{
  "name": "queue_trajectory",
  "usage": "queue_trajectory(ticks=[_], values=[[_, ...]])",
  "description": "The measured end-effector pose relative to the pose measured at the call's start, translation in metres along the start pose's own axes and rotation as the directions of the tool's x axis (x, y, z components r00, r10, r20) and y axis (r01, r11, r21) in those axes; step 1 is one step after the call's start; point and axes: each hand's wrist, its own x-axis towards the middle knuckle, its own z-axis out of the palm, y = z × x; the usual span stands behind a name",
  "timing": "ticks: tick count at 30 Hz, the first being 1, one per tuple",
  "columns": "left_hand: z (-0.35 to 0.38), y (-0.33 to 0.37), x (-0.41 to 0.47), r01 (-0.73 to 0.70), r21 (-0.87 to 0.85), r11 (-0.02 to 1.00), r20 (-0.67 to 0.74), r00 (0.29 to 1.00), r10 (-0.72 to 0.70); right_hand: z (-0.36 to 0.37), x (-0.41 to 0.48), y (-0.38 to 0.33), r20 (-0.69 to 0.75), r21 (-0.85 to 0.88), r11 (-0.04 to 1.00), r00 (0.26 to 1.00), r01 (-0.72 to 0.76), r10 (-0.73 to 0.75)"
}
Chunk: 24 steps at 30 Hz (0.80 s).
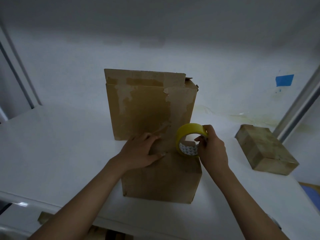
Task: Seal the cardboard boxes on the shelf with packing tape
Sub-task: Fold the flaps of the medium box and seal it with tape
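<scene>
A small cardboard box (pixel 166 179) stands on the white shelf (pixel 60 153) near its front edge. My left hand (pixel 140 151) lies flat on the box's top, fingers straight, pressing the flaps down. My right hand (pixel 212 149) grips a yellow roll of packing tape (pixel 186 135), thumb on the outer rim and fingers inside the core, holding it upright over the box's right top edge. Right behind stands a taller cardboard box (pixel 149 104) with torn tape marks and a raised back flap.
A flat taped box (pixel 265 149) lies at the right of the shelf. A metal upright (pixel 301 101) runs along the right side and another upright (pixel 15 70) stands at the left. Blue tape (pixel 284 80) sticks on the back wall. More cardboard (pixel 110 234) shows below the shelf.
</scene>
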Motion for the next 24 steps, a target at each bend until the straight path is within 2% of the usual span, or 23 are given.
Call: queue_trajectory(ticks=[5,9,14,17,24], values=[[0.008,0.014,0.007,0.078,0.113,0.991,-0.03,0.997,-0.076,0.003,0.001,-0.001,-0.024,0.031,0.999,0.999,0.03,-0.03],[0.013,0.019,0.004,0.087,0.154,0.984,-0.09,0.993,-0.074,0.0,0.002,-0.001,-0.018,0.095,0.995,0.999,0.035,-0.034],[0.018,0.017,-0.003,0.061,0.186,0.981,-0.136,0.99,-0.036,-0.012,0.009,-0.003,-0.027,-0.022,0.998,0.998,0.064,-0.065],[0.018,0.019,-0.004,0.033,0.172,0.985,-0.094,0.995,-0.017,-0.018,0.01,-0.005,0.007,-0.076,0.995,0.998,0.063,-0.063],[0.017,0.02,-0.003,0.038,0.124,0.992,-0.063,0.998,-0.03,-0.031,0.011,0.0,0.012,-0.085,0.991,0.995,0.104,-0.104]])
